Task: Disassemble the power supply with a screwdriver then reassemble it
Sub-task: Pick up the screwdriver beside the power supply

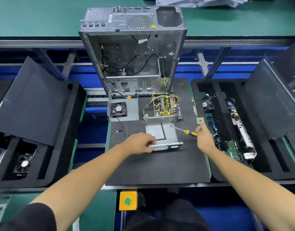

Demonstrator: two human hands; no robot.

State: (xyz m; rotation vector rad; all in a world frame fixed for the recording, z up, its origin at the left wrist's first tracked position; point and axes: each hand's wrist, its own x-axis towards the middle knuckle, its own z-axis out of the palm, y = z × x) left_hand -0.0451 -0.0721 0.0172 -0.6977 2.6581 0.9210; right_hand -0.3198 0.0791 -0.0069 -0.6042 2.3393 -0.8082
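The power supply's metal base shell (161,133) lies open on the black mat (160,169), its perforated front wall facing me. My left hand (140,144) grips the shell's near left corner. My right hand (204,137) holds a screwdriver (185,130) with a yellow and dark handle; its tip hovers over the shell's right edge. Behind the shell sits the bare circuit board (166,106) with yellow and black wires. The cover plate with a black fan (119,109) rests to the left of the board. A few small dark screws (126,135) lie on the mat left of the shell.
An empty computer case (133,52) stands at the back of the mat. Black foam trays flank the mat: the left one (63,130) holds a fan, the right one (210,164) holds fans and circuit boards. A yellow box with a green button (128,200) sits at the bench's near edge.
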